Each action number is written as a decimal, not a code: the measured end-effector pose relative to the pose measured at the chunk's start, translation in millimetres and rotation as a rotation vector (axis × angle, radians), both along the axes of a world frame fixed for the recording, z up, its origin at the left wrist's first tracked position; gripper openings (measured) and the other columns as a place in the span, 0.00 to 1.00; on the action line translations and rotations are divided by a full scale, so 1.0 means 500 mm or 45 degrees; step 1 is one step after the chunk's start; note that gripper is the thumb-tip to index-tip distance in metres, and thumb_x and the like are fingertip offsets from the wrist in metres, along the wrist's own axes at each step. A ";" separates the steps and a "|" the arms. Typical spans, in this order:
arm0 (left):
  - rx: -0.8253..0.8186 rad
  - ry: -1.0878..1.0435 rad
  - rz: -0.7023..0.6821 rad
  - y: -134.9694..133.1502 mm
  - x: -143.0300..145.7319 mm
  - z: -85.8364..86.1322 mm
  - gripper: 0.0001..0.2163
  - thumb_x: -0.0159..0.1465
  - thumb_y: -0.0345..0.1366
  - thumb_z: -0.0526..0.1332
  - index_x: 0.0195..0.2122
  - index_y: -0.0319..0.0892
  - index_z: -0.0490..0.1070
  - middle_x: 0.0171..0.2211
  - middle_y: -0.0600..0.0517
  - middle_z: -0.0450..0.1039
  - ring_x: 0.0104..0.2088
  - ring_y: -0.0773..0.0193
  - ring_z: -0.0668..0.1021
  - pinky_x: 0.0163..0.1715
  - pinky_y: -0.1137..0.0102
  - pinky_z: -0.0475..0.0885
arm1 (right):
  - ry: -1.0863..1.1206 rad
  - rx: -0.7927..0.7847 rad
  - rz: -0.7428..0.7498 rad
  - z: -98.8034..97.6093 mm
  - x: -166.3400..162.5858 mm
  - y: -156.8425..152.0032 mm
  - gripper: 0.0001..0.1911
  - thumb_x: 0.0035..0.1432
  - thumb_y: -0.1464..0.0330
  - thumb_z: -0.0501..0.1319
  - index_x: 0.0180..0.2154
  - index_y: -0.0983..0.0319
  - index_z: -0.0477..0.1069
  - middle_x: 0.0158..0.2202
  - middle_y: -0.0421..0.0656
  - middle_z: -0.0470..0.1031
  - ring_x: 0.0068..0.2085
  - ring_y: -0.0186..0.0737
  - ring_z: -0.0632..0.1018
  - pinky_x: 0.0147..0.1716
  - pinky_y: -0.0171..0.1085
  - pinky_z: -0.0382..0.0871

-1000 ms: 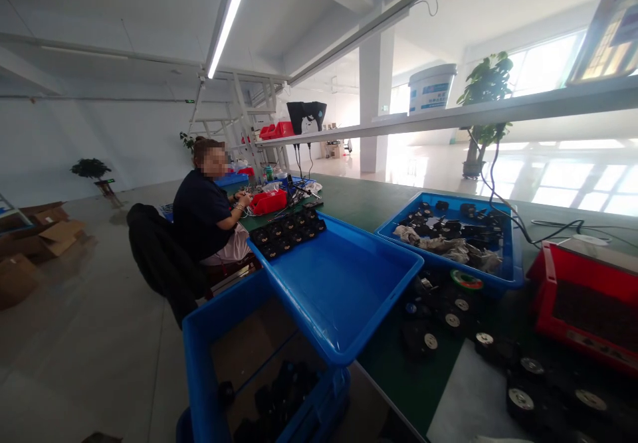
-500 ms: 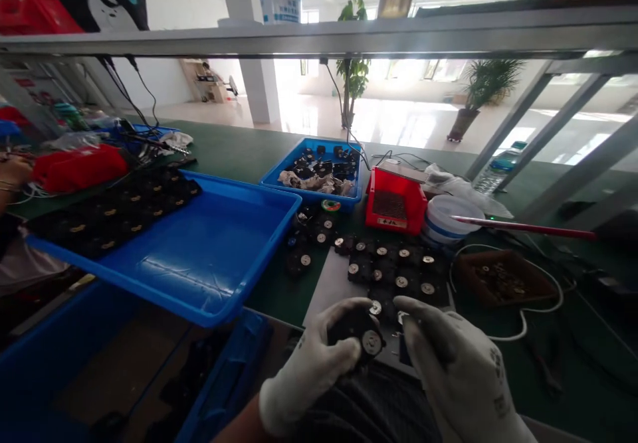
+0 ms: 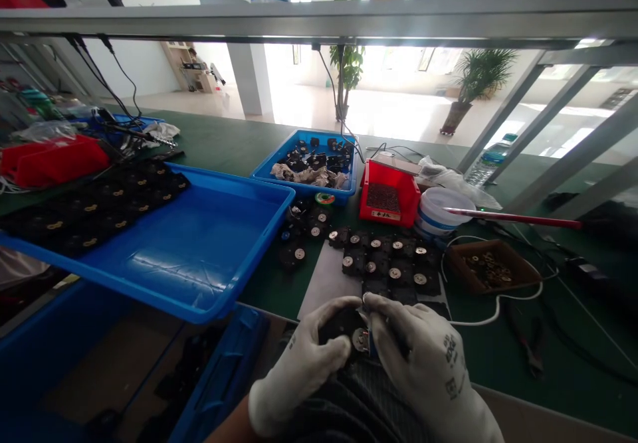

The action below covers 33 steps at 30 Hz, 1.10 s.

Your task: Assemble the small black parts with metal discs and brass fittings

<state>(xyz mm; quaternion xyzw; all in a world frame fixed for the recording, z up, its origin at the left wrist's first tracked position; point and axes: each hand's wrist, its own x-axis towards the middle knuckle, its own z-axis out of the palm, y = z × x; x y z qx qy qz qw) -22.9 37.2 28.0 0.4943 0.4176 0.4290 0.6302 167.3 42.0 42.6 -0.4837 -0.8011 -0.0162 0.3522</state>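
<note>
My left hand (image 3: pixel 309 356), in a white glove, grips a black round-edged housing (image 3: pixel 335 329) with a silver metal disc (image 3: pixel 361 340) on its face. My right hand (image 3: pixel 413 343), gloved too, is closed at the fingertips against the right side of that housing. A small blue-edged piece (image 3: pixel 370 342) shows under its fingers, mostly hidden. Just beyond my hands, several similar black housings with silver discs (image 3: pixel 395 273) stand in rows on a grey sheet (image 3: pixel 321 282). More of them, such as a loose black housing (image 3: pixel 292 257), lie left of the sheet.
A large blue tray (image 3: pixel 214 230) at left carries black parts along its far-left side. Behind are a smaller blue tray (image 3: pixel 259 172), a red bin (image 3: pixel 413 207) of small pieces and a white tub (image 3: pixel 438 212). At right lie a brown box (image 3: pixel 458 267) and pliers (image 3: pixel 531 347).
My right hand has moved left, bringing the small blue-edged piece from beside the housing up against it. My left hand still holds the housing. The view has shifted slightly.
</note>
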 end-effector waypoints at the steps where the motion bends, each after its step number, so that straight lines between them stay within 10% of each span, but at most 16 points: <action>1: -0.001 0.011 -0.002 0.000 -0.001 0.000 0.24 0.60 0.36 0.66 0.58 0.39 0.76 0.59 0.43 0.79 0.61 0.44 0.76 0.65 0.53 0.69 | 0.012 0.012 0.000 -0.001 -0.001 0.001 0.10 0.69 0.70 0.59 0.47 0.61 0.79 0.35 0.43 0.86 0.31 0.43 0.82 0.34 0.42 0.68; 33: 0.020 0.111 -0.045 -0.002 0.004 -0.016 0.23 0.63 0.36 0.64 0.60 0.45 0.75 0.62 0.46 0.76 0.64 0.45 0.75 0.66 0.54 0.69 | 0.056 -0.006 -0.055 -0.004 -0.001 -0.009 0.12 0.69 0.70 0.57 0.45 0.61 0.81 0.36 0.44 0.86 0.33 0.45 0.84 0.37 0.43 0.70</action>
